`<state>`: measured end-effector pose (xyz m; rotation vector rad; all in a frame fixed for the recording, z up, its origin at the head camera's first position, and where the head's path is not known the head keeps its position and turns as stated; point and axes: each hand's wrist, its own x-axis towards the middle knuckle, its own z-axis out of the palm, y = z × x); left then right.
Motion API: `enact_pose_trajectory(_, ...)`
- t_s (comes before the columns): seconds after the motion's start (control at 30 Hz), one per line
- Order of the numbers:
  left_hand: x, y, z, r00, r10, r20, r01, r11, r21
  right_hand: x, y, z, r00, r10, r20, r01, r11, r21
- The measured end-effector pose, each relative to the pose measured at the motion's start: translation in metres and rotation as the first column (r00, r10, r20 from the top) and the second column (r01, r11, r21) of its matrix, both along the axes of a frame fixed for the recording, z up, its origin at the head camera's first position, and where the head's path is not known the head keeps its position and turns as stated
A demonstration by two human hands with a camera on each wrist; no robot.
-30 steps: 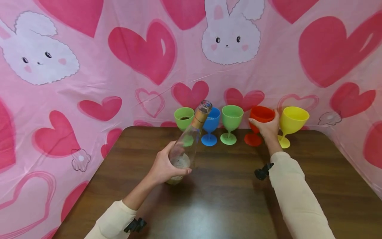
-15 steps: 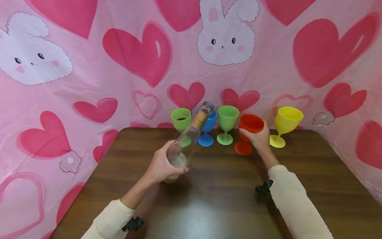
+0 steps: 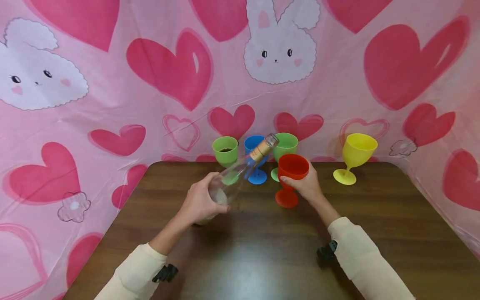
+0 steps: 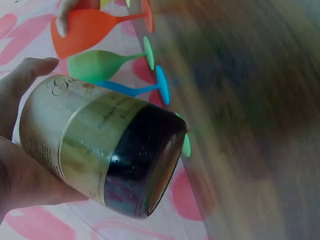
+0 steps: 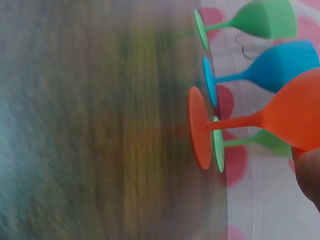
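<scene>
My left hand (image 3: 200, 200) grips a clear glass bottle (image 3: 234, 181) by its body, tilted so the neck points up and right. In the left wrist view the bottle's label (image 4: 85, 135) shows, with dark liquid gathered at the base. My right hand (image 3: 307, 183) holds a red goblet (image 3: 286, 198) round its bowl, upright, close to the bottle's mouth. The red goblet overlaps a green goblet (image 3: 286, 141) behind it in the head view. Behind the bottle neck stands a blue goblet (image 3: 256, 177), and left of that a green goblet (image 3: 225, 156) with dark liquid inside.
A yellow goblet (image 3: 358, 152) stands alone at the right of the row. The goblets line the far edge of the brown wooden table (image 3: 262, 254). Behind it hangs a pink cloth (image 3: 240, 93) printed with hearts and rabbits.
My right hand has carried the red goblet left and nearer, away from the yellow one, toward the bottle. The bottle has tipped further over to the right.
</scene>
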<state>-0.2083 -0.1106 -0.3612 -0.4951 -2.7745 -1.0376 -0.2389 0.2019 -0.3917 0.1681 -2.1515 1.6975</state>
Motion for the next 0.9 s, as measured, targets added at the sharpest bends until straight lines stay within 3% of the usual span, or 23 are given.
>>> enact_pose_trajectory(0.23, -0.009, -0.005, 0.006, 0.999, 0.029, -0.014, -0.03, 0.993, -0.114, 0.009, -0.011, 0.001, 0.997, 0.076, 0.015, -0.076, 0.997, 0.005)
enact_pose_trajectory(0.3, -0.012, -0.006, 0.007, 0.999, 0.041, -0.019, -0.044, 0.987, -0.155, 0.005, -0.01, -0.007, 0.996, 0.093, 0.017, -0.093, 0.996, 0.013)
enact_pose_trajectory(0.47, -0.016, -0.01, 0.01, 0.997, 0.065, -0.052, -0.077, 0.961, -0.267, -0.006, -0.008, -0.03, 0.989, 0.144, -0.013, -0.144, 0.989, 0.018)
enact_pose_trajectory(0.67, -0.018, -0.017, 0.011, 0.99, 0.052, -0.13, -0.095, 0.932, -0.351, 0.0, -0.013, -0.031, 0.977, 0.209, -0.042, -0.209, 0.978, 0.007)
enact_pose_trajectory(0.9, -0.019, -0.022, 0.012, 0.977, 0.022, -0.211, -0.115, 0.89, -0.441, 0.0, -0.013, -0.033, 0.976, 0.21, -0.059, -0.21, 0.978, 0.003)
